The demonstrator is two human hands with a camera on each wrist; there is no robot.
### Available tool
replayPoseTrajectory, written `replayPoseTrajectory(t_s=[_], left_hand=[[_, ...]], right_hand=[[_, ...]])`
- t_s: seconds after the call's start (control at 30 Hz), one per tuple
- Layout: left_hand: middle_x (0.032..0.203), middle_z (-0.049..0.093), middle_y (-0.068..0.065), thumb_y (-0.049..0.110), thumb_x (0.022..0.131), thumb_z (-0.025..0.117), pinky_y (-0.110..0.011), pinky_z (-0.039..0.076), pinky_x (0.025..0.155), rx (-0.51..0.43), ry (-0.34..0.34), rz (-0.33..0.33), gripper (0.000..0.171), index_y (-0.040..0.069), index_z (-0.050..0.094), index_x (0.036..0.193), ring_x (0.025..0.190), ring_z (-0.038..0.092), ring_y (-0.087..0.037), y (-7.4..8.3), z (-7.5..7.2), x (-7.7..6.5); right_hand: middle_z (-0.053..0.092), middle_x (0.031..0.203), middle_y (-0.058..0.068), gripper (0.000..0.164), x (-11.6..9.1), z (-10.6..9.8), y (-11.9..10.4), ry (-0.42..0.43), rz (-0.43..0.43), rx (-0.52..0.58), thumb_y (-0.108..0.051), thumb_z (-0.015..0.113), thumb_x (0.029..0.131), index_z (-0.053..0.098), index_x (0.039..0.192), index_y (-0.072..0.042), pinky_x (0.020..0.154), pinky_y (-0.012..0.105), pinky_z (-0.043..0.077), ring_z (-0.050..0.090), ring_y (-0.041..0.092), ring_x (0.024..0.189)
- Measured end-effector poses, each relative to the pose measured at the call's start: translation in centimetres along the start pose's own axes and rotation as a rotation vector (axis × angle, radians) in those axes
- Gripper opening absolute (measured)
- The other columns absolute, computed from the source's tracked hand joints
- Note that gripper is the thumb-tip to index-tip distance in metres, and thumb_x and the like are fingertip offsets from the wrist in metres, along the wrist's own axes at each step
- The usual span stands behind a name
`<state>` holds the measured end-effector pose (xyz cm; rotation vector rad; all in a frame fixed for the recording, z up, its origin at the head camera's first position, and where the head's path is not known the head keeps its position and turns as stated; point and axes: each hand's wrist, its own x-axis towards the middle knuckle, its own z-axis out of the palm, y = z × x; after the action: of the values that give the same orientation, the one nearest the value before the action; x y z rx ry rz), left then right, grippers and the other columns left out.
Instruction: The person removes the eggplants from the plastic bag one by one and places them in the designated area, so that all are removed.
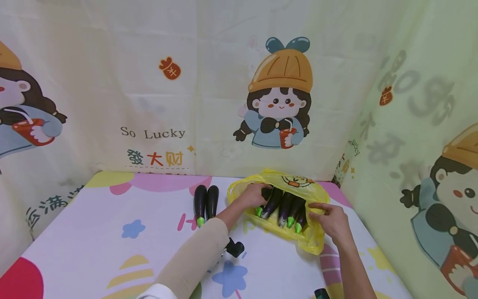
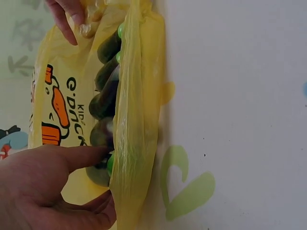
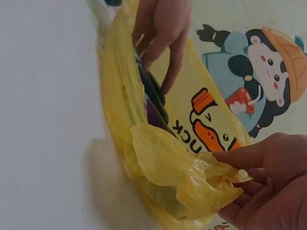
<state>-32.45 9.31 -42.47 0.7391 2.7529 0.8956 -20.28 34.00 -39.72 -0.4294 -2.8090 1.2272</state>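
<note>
A yellow plastic bag (image 1: 315, 238) lies with its mouth spread, several dark purple eggplants (image 1: 285, 205) side by side inside. At the bag's left end my left hand (image 1: 254, 196) reaches in and grips the leftmost eggplant (image 2: 98, 175) between thumb and fingers; the bag wall hides part of it. My right hand (image 1: 333, 222) pinches the bag's right edge, and the plastic bunches at the fingertips in the right wrist view. Two more eggplants, a left one (image 1: 200, 203) and a right one (image 1: 212, 201), lie on the table left of the bag.
The table has a white cloth (image 1: 157, 249) with printed coloured shapes. A printed curtain (image 1: 216, 104) hangs behind it and another (image 1: 422, 166) on the right. A small black device (image 1: 235, 248) shows beside the left forearm, and a dark object (image 1: 321, 293) at the front edge.
</note>
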Motion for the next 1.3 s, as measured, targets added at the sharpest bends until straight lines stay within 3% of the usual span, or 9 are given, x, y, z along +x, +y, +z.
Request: replayPoseTrajectory(t_s=[0.17,0.33,0.47,0.7,0.87,0.97,1.07,1.17,1.3], left_hand=[[0.058,0.059,-0.002,0.007,0.092,0.069,-0.046,0.031,0.124,0.036,-0.021,-0.018,0.059,0.021,0.059,0.148,0.073,0.052,-0.018,0.1,0.2,0.1],[0.048,0.04,0.003,0.003,0.092,0.064,-0.044,0.033,0.122,0.032,-0.042,-0.04,0.06,0.022,0.059,0.148,0.056,0.027,-0.015,0.2,0.3,0.4],[0.045,0.034,0.005,0.0,0.09,0.06,-0.043,0.03,0.125,0.059,-0.046,-0.033,0.06,0.023,0.062,0.145,0.052,0.019,-0.013,0.2,0.4,0.6],[0.048,0.044,0.003,-0.001,0.089,0.057,-0.044,0.021,0.129,0.03,-0.05,-0.039,0.058,0.018,0.064,0.143,0.055,0.025,-0.013,0.3,0.4,0.4],[0.069,0.069,-0.006,0.0,0.088,0.059,-0.042,0.026,0.127,0.016,-0.032,-0.029,0.057,0.016,0.064,0.142,0.066,0.036,-0.019,0.4,0.1,-0.2],[0.094,0.078,-0.009,0.0,0.087,0.061,-0.037,0.038,0.116,-0.001,-0.011,-0.026,0.057,0.015,0.065,0.142,0.076,0.041,-0.021,0.4,-0.2,-0.6],[0.077,0.072,-0.006,-0.002,0.088,0.059,-0.03,0.045,0.086,-0.024,-0.018,-0.033,0.057,0.015,0.064,0.143,0.063,0.036,-0.018,0.4,-0.5,-0.7],[0.054,0.051,0.0,-0.005,0.089,0.056,-0.026,0.032,0.059,-0.061,-0.045,-0.055,0.059,0.015,0.063,0.144,0.05,0.019,-0.012,0.3,-0.7,-0.5],[0.046,0.033,0.005,-0.007,0.09,0.054,-0.025,0.018,0.048,-0.08,-0.07,-0.067,0.061,0.016,0.062,0.146,0.047,0.011,-0.009,0.4,-1.0,-0.4]], right_hand=[[0.06,0.138,0.028,0.037,0.0,0.0,0.0,-0.004,-0.005,-0.003,-0.018,0.073,0.095,0.073,0.129,-0.005,0.073,0.031,0.047,0.05,0.037,0.115],[0.06,0.138,0.028,0.036,0.1,0.0,0.1,0.0,-0.005,-0.002,-0.018,0.073,0.095,0.073,0.129,-0.006,0.072,0.031,0.047,0.05,0.037,0.115],[0.059,0.14,0.029,0.036,0.1,-0.1,0.1,-0.001,-0.005,-0.005,-0.019,0.073,0.095,0.073,0.129,-0.006,0.074,0.03,0.047,0.051,0.037,0.117],[0.056,0.145,0.029,0.036,0.0,-0.2,0.1,-0.01,0.008,-0.002,-0.02,0.072,0.096,0.073,0.13,-0.007,0.076,0.029,0.048,0.05,0.039,0.122],[0.057,0.143,0.029,0.037,0.0,-0.1,0.1,-0.009,-0.001,-0.001,-0.019,0.072,0.095,0.073,0.13,-0.006,0.075,0.03,0.048,0.05,0.038,0.121],[0.058,0.14,0.028,0.037,0.0,-0.1,0.1,-0.005,-0.009,-0.002,-0.019,0.072,0.095,0.073,0.129,-0.006,0.074,0.031,0.047,0.05,0.036,0.116],[0.059,0.14,0.028,0.037,0.0,0.0,0.1,-0.003,-0.009,-0.002,-0.019,0.073,0.095,0.073,0.129,-0.006,0.073,0.031,0.047,0.05,0.036,0.115],[0.059,0.139,0.028,0.037,0.0,0.0,0.1,-0.001,-0.003,-0.002,-0.018,0.072,0.095,0.073,0.13,-0.006,0.073,0.031,0.047,0.05,0.036,0.115],[0.06,0.137,0.028,0.037,0.0,0.0,0.0,0.003,-0.002,-0.006,-0.018,0.072,0.095,0.073,0.13,-0.006,0.072,0.032,0.046,0.049,0.036,0.112]])
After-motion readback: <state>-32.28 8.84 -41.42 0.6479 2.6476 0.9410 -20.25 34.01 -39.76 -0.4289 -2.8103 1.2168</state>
